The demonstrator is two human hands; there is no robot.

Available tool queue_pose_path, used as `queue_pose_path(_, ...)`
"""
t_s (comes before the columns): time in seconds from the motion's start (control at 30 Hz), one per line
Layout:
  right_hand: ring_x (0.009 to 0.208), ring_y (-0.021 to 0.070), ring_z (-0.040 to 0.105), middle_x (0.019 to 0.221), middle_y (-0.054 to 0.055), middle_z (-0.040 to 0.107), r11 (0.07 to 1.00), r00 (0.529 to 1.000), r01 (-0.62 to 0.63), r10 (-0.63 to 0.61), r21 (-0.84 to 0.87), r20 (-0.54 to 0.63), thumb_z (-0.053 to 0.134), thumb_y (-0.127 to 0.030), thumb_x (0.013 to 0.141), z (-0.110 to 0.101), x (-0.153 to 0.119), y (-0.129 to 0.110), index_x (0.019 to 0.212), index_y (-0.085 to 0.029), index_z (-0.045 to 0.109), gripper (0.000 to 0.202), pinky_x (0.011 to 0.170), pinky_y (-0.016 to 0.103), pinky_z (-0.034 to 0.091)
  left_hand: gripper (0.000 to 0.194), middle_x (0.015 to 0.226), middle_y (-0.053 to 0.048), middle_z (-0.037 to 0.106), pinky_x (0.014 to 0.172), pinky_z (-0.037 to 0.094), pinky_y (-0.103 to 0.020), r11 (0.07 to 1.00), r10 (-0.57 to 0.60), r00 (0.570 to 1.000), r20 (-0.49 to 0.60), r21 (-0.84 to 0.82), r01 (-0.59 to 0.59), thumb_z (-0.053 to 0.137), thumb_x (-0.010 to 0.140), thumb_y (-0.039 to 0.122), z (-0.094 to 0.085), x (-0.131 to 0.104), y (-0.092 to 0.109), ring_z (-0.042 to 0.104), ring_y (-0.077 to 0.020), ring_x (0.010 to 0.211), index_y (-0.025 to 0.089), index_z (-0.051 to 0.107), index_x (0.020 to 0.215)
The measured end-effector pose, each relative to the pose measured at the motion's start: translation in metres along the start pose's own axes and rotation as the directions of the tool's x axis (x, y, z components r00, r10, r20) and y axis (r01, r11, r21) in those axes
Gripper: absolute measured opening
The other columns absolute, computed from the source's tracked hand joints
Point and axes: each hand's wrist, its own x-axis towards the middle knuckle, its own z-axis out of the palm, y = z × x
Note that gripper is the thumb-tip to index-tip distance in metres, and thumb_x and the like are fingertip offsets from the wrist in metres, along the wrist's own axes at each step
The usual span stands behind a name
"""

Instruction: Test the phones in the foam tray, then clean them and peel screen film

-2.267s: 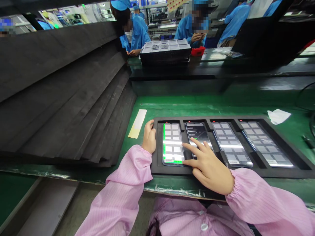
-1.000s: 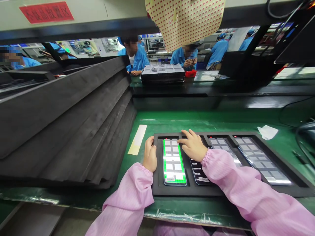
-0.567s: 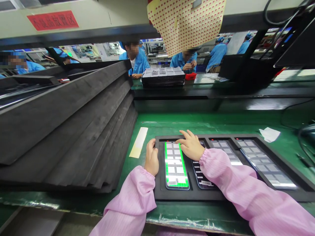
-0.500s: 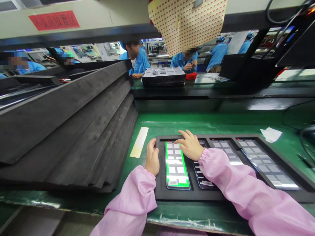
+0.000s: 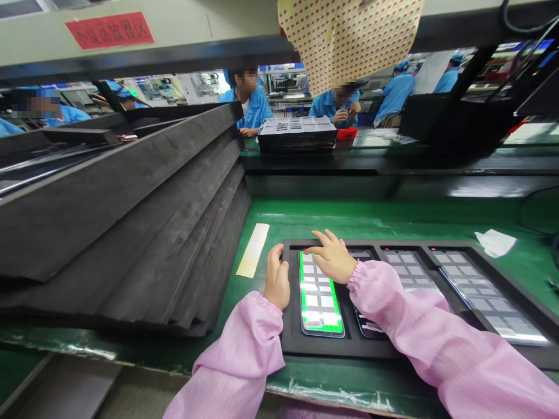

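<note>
A black foam tray (image 5: 349,347) lies on the green bench, with several phones in its slots. The leftmost phone (image 5: 321,297) shows a bright screen with a green border and pale blocks. My right hand (image 5: 334,256) is over the top of this phone, its index fingertip at the upper screen edge and its fingers apart. My left hand (image 5: 276,278) rests against the tray's left edge, fingers upright and holding nothing. Partly beneath my right sleeve is a darker phone (image 5: 370,327). Two more phones, one (image 5: 410,269) in the middle and one (image 5: 489,297) at the right, lie beyond it.
Stacked black foam trays (image 5: 174,215) rise at the left. A pale paper strip (image 5: 253,250) and a white scrap (image 5: 495,242) lie on the green bench (image 5: 305,212). Across the bench, people in blue work near a tray stack (image 5: 297,135) and a red box (image 5: 347,134).
The view has shifted, so the tray and bench appear slightly further right. My right hand has moved a little left across the top of the lit phone. My left hand stays at the tray edge.
</note>
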Motion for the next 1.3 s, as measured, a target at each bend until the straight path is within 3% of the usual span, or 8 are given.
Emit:
queue_pose_path(0.37,0.135,0.0370,0.016,0.144,0.006,0.032,0.999,0.999,0.031,-0.030,0.024,-0.040,0.036,-0.018,0.079,0.000,0.003,-0.003,0.109,-0.027,0.066,0.044,0.101,0.064,0.021,0.041,0.132,-0.013,0.041,0.107,0.027,-0.045,1.000,0.005,1.000,-0.004,-0.005,-0.005,0.032,0.081,0.023,0.000,0.000,-0.001,0.037,-0.0226,0.125,0.016,0.040,0.121)
queue_pose_path(0.5,0.134,0.0357,0.018,0.140,0.006,0.036,0.997,0.981,0.076,-0.071,0.017,-0.180,0.035,-0.015,0.077,-0.013,-0.015,0.007,0.103,-0.026,0.067,0.043,0.100,0.063,0.025,0.041,0.132,-0.012,0.042,0.108,0.027,-0.044,1.000,-0.001,1.000,-0.005,0.007,0.001,0.032,0.081,0.022,0.001,-0.001,0.002,0.038,-0.0221,0.125,0.017,0.041,0.120)
queue_pose_path(0.6,0.133,0.0363,0.020,0.139,0.007,0.038,0.995,0.973,0.099,-0.097,-0.004,-0.207,0.037,-0.013,0.074,-0.014,-0.042,0.008,0.098,-0.024,0.068,0.041,0.100,0.063,0.027,0.041,0.131,-0.012,0.042,0.107,0.028,-0.044,1.000,-0.002,1.000,-0.010,0.024,0.003,0.032,0.081,0.021,0.002,-0.003,0.002,0.038,-0.0219,0.125,0.017,0.041,0.121)
queue_pose_path(0.77,0.133,0.0349,0.021,0.137,0.009,0.041,0.968,0.941,0.248,-0.236,0.022,-0.243,0.038,-0.007,0.069,0.015,-0.101,-0.003,0.093,-0.021,0.067,0.040,0.099,0.063,0.029,0.042,0.133,-0.011,0.041,0.109,0.025,-0.043,0.998,0.041,0.999,0.005,0.041,-0.041,0.034,0.081,0.021,0.006,-0.011,0.003,0.035,-0.0212,0.127,0.018,0.040,0.122)
queue_pose_path(0.9,0.135,0.0331,0.016,0.138,0.007,0.038,0.959,0.925,0.268,-0.229,0.095,-0.303,0.037,-0.004,0.070,0.043,-0.132,-0.011,0.089,-0.021,0.065,0.039,0.101,0.063,0.026,0.044,0.137,-0.011,0.036,0.110,0.023,-0.043,0.996,0.045,0.999,-0.014,0.073,-0.044,0.032,0.081,0.020,0.010,-0.018,0.006,0.032,-0.0215,0.130,0.017,0.038,0.125)
queue_pose_path(1.03,0.136,0.0344,0.012,0.140,0.007,0.036,0.955,0.911,0.288,-0.249,0.075,-0.328,0.039,-0.005,0.071,0.051,-0.138,-0.016,0.090,-0.021,0.066,0.036,0.102,0.066,0.018,0.045,0.139,-0.011,0.035,0.110,0.023,-0.042,0.995,0.049,0.999,-0.017,0.093,-0.047,0.031,0.082,0.020,0.012,-0.022,0.008,0.030,-0.0215,0.131,0.016,0.035,0.127)
queue_pose_path(1.3,0.136,0.0370,0.008,0.143,0.008,0.033,0.959,0.939,0.282,-0.270,0.029,-0.213,0.044,-0.010,0.072,0.049,-0.133,-0.020,0.100,-0.024,0.065,0.038,0.100,0.068,0.015,0.046,0.139,-0.010,0.034,0.109,0.025,-0.042,0.994,0.039,0.999,0.005,0.105,-0.040,0.030,0.082,0.019,0.012,-0.023,0.011,0.030,-0.0215,0.131,0.017,0.034,0.127)
